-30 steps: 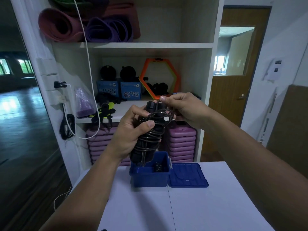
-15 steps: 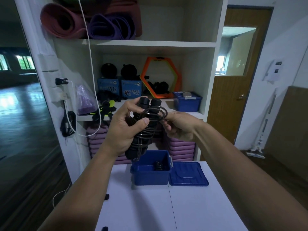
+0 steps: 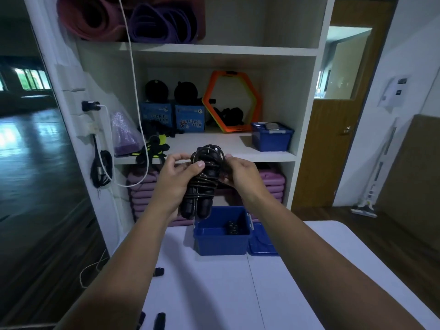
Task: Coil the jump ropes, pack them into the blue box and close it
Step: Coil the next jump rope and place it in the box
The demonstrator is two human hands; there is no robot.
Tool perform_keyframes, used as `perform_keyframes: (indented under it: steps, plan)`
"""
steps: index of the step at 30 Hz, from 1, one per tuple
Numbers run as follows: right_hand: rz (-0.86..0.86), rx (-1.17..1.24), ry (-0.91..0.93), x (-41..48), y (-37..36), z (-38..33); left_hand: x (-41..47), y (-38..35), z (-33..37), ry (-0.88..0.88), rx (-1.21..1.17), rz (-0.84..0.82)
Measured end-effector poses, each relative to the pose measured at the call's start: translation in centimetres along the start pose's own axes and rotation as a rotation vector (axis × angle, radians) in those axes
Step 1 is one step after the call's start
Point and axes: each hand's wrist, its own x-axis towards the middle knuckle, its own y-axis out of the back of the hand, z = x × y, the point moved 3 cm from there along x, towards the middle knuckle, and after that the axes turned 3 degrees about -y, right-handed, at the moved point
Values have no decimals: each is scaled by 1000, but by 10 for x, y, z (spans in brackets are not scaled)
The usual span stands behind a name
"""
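Note:
I hold a black jump rope (image 3: 202, 186) upright in the air, its cord wound round its two handles. My left hand (image 3: 176, 182) grips the bundle from the left, thumb across the coils. My right hand (image 3: 240, 175) pinches the cord at the bundle's upper right. Just below stands the open blue box (image 3: 221, 241) on the white table (image 3: 214, 294), with something dark inside. Its blue lid (image 3: 262, 241) lies flat to the right of it.
A white shelf unit (image 3: 304, 115) stands behind the table with mats, boxes, an orange hexagon (image 3: 231, 103) and a second blue box (image 3: 271, 136). Black handle ends (image 3: 158, 321) lie at the table's near left. A wooden door is at the right.
Both hands and the rope bundle have dropped lower, closer to the open box. My right hand moved from the top of the bundle to its right side, still working the cord.

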Motion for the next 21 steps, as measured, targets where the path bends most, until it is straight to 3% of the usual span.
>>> perform_keyframes:
  steps: [8,15,21]
  plan:
    - [0,129,-187,7,-14,46,1,29,-61,265,194,-13]
    - [94,141,-340,20,-3,102,-4,41,-113,494,241,-210]
    - [162,19,-386,44,22,136,17,35,-151,563,227,-146]
